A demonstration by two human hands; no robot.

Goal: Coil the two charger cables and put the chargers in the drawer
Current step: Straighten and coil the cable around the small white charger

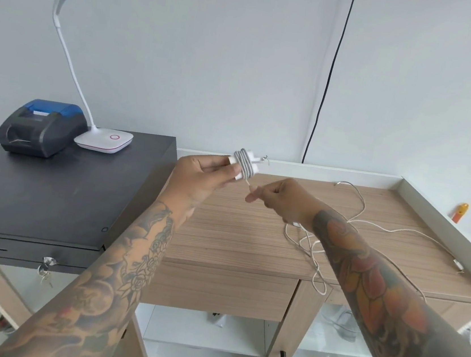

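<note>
Charger [245, 164] at frame centre, cable wound round its body, gripped in curled left hand [198, 178] above the desk [236, 237]. Loose cable end [247, 184] pinched by right hand [278, 197] just below. Second cable [371, 223] sprawled uncoiled on the desk at right. Drawer [220, 290] closed at lower centre.
</note>
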